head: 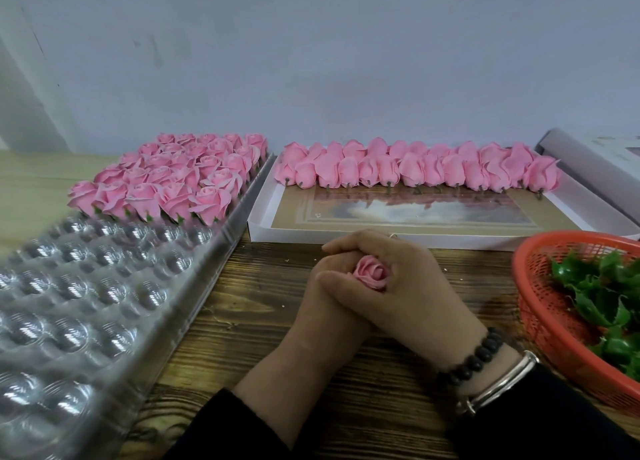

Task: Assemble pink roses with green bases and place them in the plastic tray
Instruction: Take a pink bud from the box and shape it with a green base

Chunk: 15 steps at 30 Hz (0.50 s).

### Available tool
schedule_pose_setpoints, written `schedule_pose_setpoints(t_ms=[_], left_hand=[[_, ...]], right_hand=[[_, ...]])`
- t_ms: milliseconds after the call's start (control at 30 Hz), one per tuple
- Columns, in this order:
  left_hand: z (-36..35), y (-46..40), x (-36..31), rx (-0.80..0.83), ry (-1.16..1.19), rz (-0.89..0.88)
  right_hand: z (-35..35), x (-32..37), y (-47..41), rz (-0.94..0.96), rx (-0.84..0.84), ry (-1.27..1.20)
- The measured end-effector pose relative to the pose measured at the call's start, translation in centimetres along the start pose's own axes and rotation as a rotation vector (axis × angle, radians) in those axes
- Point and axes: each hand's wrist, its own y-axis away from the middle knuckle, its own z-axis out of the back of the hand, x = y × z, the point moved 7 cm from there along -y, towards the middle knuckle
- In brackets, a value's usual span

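A pink rose (371, 272) sits cupped between both hands above the wooden table, only its top showing. My left hand (329, 303) curls round it from the left and below. My right hand (408, 286) wraps over it from the right, its fingers lying across the left hand. Whether a green base is on this rose is hidden. The clear plastic tray (86, 286) lies at the left, with several finished roses (173, 179) filling its far rows. Loose pink roses (415, 168) line the far side of a white box (433, 239). Green bases (602, 286) lie in an orange basket (540, 321).
A beaded bracelet (474, 359) and a metal bangle (502, 380) circle the right wrist. A white wall stands close behind the table. Another white box (595, 154) sits at the far right. The tray's near pockets hold nothing.
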Motion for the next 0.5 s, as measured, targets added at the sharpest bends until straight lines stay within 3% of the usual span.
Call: schedule_pose_setpoints(t_ms=[200,367,500], left_hand=[[0.7,-0.1,-1.1,-0.060,-0.026,-0.095],[0.8,-0.3,-0.5,-0.088,-0.090,-0.035],[-0.3,-0.2,-0.7,-0.082,-0.148,-0.002]], right_hand=[[0.0,-1.2,-0.1,-0.020,0.124,-0.111],[1.2,0.7,0.2,0.122,-0.156,-0.195],[0.4,2.1,0.3,0.201,-0.180,0.073]])
